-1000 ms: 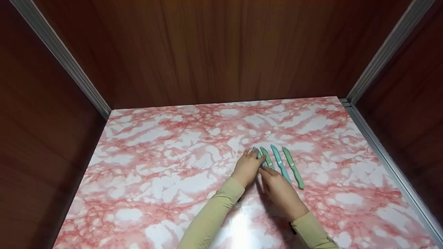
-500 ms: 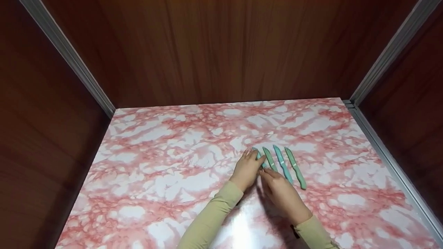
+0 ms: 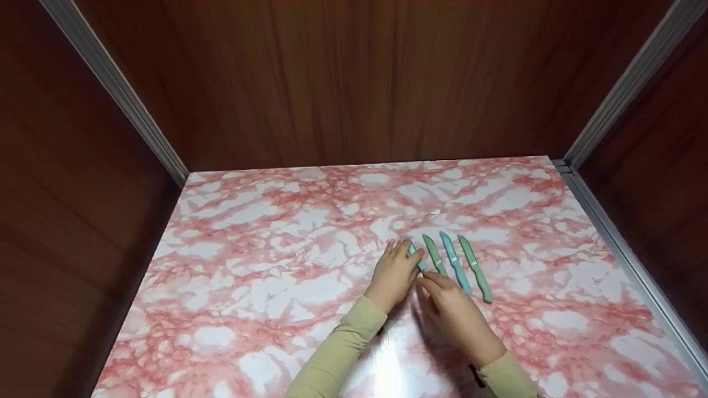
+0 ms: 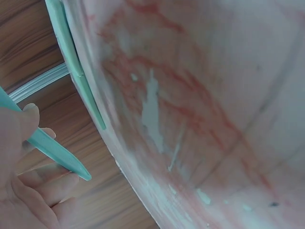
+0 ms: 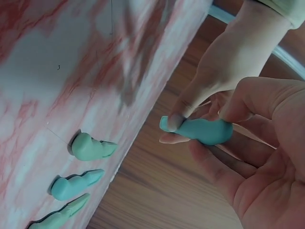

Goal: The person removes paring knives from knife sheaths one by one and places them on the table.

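Slightly farther left of the blue knife now, the teal knife hung above the worktop; we saw the left hand pinching its blade end, the right hand its handle. Green knives flanked the blue knife; we judged only the teal unplaced.

We see a tabletop with a red-and-white marbled pattern, a bright glare near its front, and a dark wood-grain back panel standing behind it. We find similar grain on the left panel and right panel, metal strips in both back corners, and a grey rail along the tabletop's right side. On the marbling, the right wrist view shows us a small dark speck, perhaps a mark, too small to tell.
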A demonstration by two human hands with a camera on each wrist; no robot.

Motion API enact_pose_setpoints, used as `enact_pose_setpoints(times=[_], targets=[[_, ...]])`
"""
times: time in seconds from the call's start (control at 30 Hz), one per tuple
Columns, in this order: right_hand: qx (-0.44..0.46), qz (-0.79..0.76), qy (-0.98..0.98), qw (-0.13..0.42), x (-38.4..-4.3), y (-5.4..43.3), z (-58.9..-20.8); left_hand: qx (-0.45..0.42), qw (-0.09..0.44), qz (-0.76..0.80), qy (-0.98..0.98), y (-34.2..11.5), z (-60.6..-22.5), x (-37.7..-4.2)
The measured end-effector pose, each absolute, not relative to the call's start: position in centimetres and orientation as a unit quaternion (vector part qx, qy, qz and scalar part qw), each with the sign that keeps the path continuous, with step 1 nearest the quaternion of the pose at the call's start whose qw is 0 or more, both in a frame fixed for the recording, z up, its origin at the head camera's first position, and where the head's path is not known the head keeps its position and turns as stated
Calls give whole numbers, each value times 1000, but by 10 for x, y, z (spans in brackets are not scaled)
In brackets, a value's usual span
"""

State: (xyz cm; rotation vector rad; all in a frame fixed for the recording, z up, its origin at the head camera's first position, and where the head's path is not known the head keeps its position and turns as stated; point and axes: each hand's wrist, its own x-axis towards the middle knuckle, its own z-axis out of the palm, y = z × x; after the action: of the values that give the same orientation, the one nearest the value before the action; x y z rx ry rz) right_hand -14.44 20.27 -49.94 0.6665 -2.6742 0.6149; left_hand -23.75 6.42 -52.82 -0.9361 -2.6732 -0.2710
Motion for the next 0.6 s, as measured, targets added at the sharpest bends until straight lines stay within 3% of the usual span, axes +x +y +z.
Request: enact_pose_setpoints(times=[0.6], targets=[[257,201,-918,227,-135,205,-495,-290,185,-105,-933,56,-522,-218]])
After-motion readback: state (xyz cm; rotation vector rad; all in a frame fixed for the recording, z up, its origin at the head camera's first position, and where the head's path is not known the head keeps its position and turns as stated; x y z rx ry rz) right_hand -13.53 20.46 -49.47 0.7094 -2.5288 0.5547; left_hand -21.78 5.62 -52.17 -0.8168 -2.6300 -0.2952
